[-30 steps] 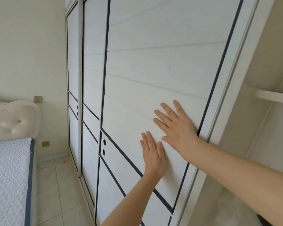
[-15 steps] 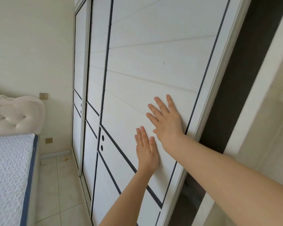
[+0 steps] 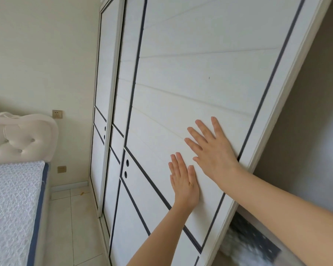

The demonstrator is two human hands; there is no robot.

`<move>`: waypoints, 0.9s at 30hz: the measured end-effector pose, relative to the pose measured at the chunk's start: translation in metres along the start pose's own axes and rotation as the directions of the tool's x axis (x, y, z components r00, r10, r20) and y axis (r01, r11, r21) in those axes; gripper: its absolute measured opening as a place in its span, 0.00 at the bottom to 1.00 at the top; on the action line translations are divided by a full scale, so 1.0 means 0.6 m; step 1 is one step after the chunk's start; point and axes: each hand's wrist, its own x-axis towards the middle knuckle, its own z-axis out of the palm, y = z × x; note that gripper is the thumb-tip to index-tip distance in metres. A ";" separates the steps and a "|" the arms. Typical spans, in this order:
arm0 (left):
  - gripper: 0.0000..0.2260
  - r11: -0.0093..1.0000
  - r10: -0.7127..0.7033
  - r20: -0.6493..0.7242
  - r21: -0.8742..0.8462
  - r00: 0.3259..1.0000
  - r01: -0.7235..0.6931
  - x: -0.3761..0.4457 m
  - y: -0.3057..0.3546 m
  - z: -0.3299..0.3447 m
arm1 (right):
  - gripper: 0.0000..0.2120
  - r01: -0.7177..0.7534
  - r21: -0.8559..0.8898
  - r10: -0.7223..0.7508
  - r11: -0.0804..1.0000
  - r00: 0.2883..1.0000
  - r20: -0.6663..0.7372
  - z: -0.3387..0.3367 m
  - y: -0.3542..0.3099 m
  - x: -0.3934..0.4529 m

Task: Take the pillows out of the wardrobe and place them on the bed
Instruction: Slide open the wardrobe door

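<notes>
A white sliding wardrobe door [image 3: 200, 77] with dark trim lines fills the middle of the view. My left hand [image 3: 184, 181] presses flat on its lower panel, fingers straight. My right hand [image 3: 210, 148] presses flat just above and to the right, near the door's right edge. Right of that edge the wardrobe interior [image 3: 306, 131] stands open and shadowed. A blurred dark and white soft thing [image 3: 248, 244] shows low inside; I cannot tell whether it is a pillow. The bed [image 3: 12, 198] with a white textured mattress lies at the left.
A padded white headboard [image 3: 21, 139] stands against the far wall. Two more wardrobe door panels [image 3: 108, 112] sit further left. A tiled floor strip [image 3: 71, 223] runs between bed and wardrobe. Wall sockets [image 3: 57, 113] are on the far wall.
Both hands have pushed the door leftward. The gap at its right edge has widened, showing the shadowed inside and a blurred soft thing at the bottom.
</notes>
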 end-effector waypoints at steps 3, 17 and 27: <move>0.23 1.000 -0.012 0.004 -0.027 1.000 0.012 0.041 -0.026 -0.015 | 0.31 0.010 -0.024 -0.010 1.000 1.000 0.004 0.003 -0.016 0.050; 0.23 0.997 -0.012 -0.009 -0.075 1.000 0.012 0.207 -0.111 -0.084 | 0.31 0.034 -0.035 -0.034 0.999 0.999 -0.006 0.007 -0.076 0.242; 0.26 0.998 0.056 0.018 -0.002 0.998 -0.056 0.332 -0.186 -0.145 | 0.32 0.029 0.006 -0.029 1.000 0.998 -0.055 0.018 -0.123 0.389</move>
